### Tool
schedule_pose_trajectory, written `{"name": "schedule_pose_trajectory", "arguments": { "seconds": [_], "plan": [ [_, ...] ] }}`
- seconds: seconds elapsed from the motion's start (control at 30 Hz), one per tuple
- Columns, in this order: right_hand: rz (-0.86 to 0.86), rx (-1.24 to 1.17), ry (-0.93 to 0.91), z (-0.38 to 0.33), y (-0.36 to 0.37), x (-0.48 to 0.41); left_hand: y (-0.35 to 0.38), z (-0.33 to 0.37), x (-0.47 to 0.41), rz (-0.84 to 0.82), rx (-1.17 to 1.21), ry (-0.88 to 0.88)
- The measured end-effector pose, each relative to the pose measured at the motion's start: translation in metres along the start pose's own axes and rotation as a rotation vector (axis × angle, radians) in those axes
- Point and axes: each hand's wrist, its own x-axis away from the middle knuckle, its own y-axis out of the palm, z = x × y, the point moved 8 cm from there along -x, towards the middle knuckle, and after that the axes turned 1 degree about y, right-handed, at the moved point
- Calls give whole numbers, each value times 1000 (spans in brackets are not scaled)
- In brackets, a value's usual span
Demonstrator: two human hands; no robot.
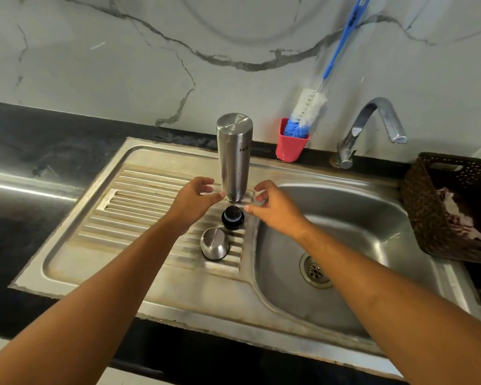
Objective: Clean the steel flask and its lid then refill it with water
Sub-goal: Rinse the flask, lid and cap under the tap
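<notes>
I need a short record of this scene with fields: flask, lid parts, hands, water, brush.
flask: steel flask, upside down on the drainboard
lid parts: black stopper and steel cap, on the drainboard, nearer the person than the flask
hands: left hand and right hand open, either side of the flask's lower end, not gripping
water: none visible from the tap
brush: bottle brush in the red cup

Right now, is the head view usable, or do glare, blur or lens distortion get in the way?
Head view: usable. Wide-angle lens bows the counter edge and sink rim; light soft and even, shadows faint; glare streak on the steel strip at far left, milder sheen in the basin; fingertips of left hand and right hand slightly smeared, flask sharp.
</notes>
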Motion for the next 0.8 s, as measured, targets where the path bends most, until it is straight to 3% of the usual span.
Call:
{"name": "schedule_pose_trajectory", "arguments": {
  "seconds": [0.27,0.37,0.63,0.8],
  "plan": [
    [-124,80,-74,-2,37,3,24,6,7,-92,-430,30],
    [-140,44,-96,-5,36,2,30,17,9,-95,-479,31],
    [-45,-366,79,41,-59,22,112,73,9,-188,-99,74],
    [137,-558,229,87,-139,35,203,130,-5,-332,-99,145]
  ]
}}
